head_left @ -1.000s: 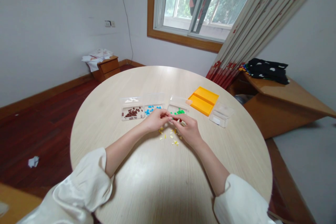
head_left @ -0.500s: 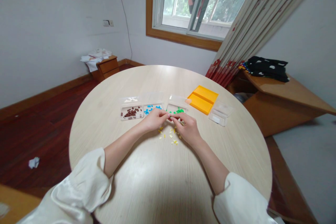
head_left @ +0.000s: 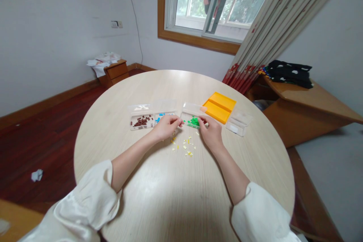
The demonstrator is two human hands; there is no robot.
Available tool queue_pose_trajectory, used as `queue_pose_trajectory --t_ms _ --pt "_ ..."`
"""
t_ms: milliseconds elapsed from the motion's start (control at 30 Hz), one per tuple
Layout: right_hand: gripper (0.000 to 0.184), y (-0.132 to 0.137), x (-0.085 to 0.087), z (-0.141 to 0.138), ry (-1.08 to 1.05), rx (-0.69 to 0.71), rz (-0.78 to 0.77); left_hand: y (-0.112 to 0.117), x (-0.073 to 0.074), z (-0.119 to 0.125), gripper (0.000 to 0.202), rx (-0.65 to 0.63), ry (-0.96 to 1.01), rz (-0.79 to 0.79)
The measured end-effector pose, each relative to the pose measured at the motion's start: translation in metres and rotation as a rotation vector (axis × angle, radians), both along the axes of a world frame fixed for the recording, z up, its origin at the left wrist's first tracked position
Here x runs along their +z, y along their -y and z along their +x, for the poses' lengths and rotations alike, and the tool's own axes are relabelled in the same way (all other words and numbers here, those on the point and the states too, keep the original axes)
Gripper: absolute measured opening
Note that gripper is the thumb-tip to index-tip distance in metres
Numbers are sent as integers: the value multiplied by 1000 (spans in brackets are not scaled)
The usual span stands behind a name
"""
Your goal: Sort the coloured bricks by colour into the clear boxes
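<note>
Setting: appears to be a room in a home. Basis: wood-framed sliding window (head_left: 190,0) beyond the hands (head_left: 211,134); red-patterned curtain (head_left: 275,26) ahead and to their right; dark red wooden floor (head_left: 56,124) to their left, with a small drawer cabinet (head_left: 117,71), papers (head_left: 103,59) on top, farther ahead on that side. Right of the hands, past the round counter (head_left: 176,196): brown wooden furniture (head_left: 309,117) bearing black cloth (head_left: 289,73). White walls (head_left: 56,26); sockets (head_left: 114,24) ahead-left.

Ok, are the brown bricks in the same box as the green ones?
No, the brown bricks lie in the leftmost clear box, the green bricks in a separate clear box by the right hand.
</note>
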State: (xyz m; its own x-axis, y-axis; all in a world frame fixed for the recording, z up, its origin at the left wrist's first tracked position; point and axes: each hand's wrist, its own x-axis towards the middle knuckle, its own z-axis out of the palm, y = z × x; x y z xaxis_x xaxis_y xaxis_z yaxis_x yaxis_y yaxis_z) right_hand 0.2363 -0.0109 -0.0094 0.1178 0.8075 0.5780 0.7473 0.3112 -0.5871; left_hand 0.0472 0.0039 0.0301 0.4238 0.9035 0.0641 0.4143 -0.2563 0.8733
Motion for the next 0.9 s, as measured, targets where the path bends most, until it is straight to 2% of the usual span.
queue_pose_trajectory --t_ms 200,400,500,667,900 --pt "25 -3 -8 2 47 1 32 0 0 -1 25 3 63 -21" --pt "22 1 1 0 71 87 19 -2 7 -13 20 -47 -50 49" --pt "19 7 9 -1 48 184 -67 -4 10 -18 21 -34 -97 88" --pt "16 22 22 -1 84 379 -318 -4 7 -18 20 -55 -186 113" --pt "15 29 27 0 209 463 -463 -3 5 -18 20 -68 -226 143"
